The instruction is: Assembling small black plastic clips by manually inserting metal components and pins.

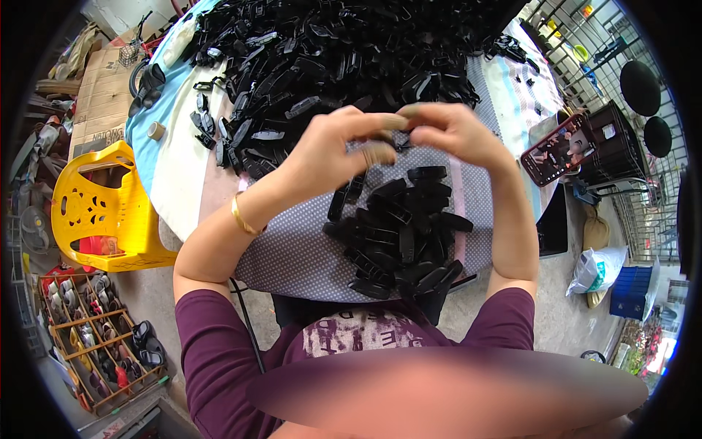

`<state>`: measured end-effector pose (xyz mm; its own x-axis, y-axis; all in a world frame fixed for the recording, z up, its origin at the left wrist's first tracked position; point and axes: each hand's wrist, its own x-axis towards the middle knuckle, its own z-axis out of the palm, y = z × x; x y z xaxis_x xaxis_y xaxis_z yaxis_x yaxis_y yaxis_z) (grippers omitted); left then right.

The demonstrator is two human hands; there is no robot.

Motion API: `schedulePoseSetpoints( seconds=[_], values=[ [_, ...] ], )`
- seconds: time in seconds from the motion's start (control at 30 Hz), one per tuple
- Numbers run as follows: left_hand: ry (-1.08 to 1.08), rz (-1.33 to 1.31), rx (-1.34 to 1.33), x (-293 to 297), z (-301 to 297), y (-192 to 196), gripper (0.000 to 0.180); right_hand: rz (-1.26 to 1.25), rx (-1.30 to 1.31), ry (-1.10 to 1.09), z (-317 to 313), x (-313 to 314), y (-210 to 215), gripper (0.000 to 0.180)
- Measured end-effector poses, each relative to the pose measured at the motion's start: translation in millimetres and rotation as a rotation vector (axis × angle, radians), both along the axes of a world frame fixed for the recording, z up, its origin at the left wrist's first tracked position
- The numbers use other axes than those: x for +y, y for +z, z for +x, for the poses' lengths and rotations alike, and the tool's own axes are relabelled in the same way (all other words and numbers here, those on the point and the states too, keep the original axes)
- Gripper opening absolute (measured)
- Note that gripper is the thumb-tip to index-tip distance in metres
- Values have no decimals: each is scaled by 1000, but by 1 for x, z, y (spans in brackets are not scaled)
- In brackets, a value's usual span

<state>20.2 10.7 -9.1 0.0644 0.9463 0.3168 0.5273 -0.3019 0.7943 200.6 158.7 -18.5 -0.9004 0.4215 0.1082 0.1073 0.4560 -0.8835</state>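
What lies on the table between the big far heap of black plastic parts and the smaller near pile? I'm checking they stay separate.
In the head view, the left hand and right hand sit there, above dotted grey cloth.

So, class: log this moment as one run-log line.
left hand: pinching small black part | right hand: pinching same part | near pile of black parts: on dotted cloth | phone: right

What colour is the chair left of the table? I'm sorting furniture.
Yellow: the chair shows best in the head view.
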Motion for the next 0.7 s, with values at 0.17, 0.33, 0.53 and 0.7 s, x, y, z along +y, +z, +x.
schedulePoseSetpoints(
  seconds=[0.17, 0.33, 0.53, 0.7],
  values=[
    [-366, 70, 269, -12, 24, -1, 36, 692, -208, -325, 21, 39, -9, 23],
    [49, 224, 377, 8, 4, -13, 34, 764, -321, -301, 9, 25, -24, 19],
    [474, 259, 907, 39, -10, -35, 26, 925, -80, -549, -13, 12, -38, 25],
    [447, 454, 737, 39, -14, -42, 22, 922, -118, -584, -22, 10, -36, 35]
  ],
)
